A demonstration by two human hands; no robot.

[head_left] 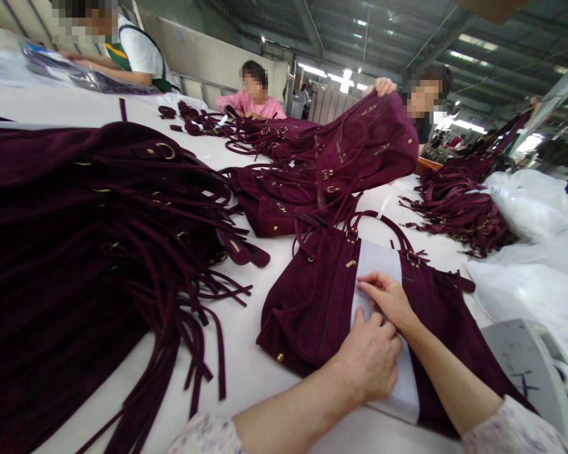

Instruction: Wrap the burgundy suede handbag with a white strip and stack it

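A dark burgundy suede handbag with gold studs [312, 302] lies flat on the white surface [246, 359], directly under the fingers, its handles pointing away from them. A white rectangular sheet [378, 261] runs down its middle. The right hand [388, 299] rests there, fingers stretched out side by side, seemingly pinning the sheet smooth. The left hand [369, 359] sits just behind, fingers curled under; whether they pinch the sheet cannot be told.

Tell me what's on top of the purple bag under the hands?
A white sheet lies on the bag; left hand and right hand press it. The bag's middle underneath is hidden.
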